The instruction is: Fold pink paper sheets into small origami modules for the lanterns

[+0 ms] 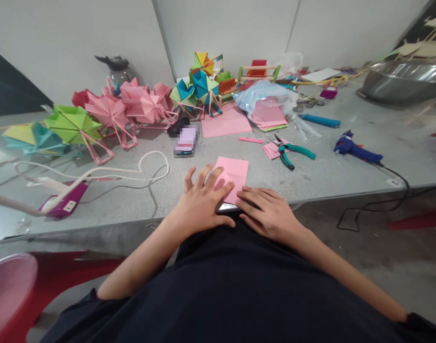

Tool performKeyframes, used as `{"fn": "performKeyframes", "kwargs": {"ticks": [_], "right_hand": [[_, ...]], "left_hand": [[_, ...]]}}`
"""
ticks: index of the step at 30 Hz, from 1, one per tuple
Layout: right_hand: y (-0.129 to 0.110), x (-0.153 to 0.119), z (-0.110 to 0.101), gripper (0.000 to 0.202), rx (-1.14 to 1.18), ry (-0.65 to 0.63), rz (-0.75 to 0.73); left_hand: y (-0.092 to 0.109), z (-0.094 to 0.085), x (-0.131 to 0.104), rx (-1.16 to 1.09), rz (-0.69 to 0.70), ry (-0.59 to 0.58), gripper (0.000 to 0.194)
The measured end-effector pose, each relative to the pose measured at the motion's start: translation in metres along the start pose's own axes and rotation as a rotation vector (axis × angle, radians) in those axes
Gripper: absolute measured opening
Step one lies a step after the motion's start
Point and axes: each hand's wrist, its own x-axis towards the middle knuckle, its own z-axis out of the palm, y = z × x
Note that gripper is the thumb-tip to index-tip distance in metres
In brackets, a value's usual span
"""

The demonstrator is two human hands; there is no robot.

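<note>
A sheet of pink paper [239, 172] lies flat at the front edge of the table in front of me. My left hand [203, 197] rests over its left side with the fingers spread, covering part of it. At the sheet's lower right corner, my right hand [266, 209] lays its stretched fingers on the paper's edge. Beyond the sheet are a pink cutter-like strip [251, 140], a small stack of pink paper pieces [270, 151] and pliers [296, 151] with green handles lying across that stack.
Several folded paper umbrella shapes [110, 112] stand along the back left. A phone [185, 140] lies beyond my left hand. To the right is a blue glue gun [359, 146] with its cord over the table edge. A purple power strip [65, 200] and a metal bowl [403, 83] flank the table.
</note>
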Motion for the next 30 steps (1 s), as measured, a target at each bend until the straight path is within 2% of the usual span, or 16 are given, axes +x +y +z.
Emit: {"fn": "performKeyframes", "kwargs": {"ticks": [3,5,7,11,13,17,20,23,27,30], "right_hand": [[-0.001,0.000,0.002,0.022,-0.011,0.065,-0.011],[-0.001,-0.001,0.005,0.017,0.003,0.133,0.006],[-0.002,-0.003,0.007,0.013,0.033,0.211,0.025],[-0.003,-0.007,0.005,0.015,0.171,0.259,0.122],[-0.004,-0.007,0.001,0.012,0.263,0.257,0.228],[-0.001,0.005,-0.015,0.007,0.419,0.260,0.400],[0.011,0.029,-0.031,0.011,0.456,0.163,0.360],[0.033,0.062,-0.043,0.018,0.441,0.104,0.291],[0.071,0.110,-0.042,0.024,0.467,0.144,0.317],[0.095,0.138,-0.034,0.029,0.519,0.171,0.354]], "left_hand": [[-0.008,-0.001,0.006,-0.004,-0.018,-0.035,0.114],[-0.011,-0.004,0.007,-0.010,-0.001,-0.040,0.109],[-0.012,-0.006,0.004,-0.024,0.039,-0.026,0.088],[-0.015,-0.009,-0.003,-0.163,0.144,0.030,0.025],[-0.018,-0.009,-0.003,-0.283,0.196,0.082,0.014],[-0.023,-0.013,0.004,-0.504,0.222,0.163,0.019],[-0.024,-0.029,0.017,-0.502,0.107,0.197,0.025],[-0.029,-0.054,0.038,-0.549,0.051,0.218,0.020],[-0.042,-0.083,0.068,-0.573,-0.037,0.278,0.017],[-0.055,-0.089,0.084,-0.509,-0.130,0.332,0.037]]}}
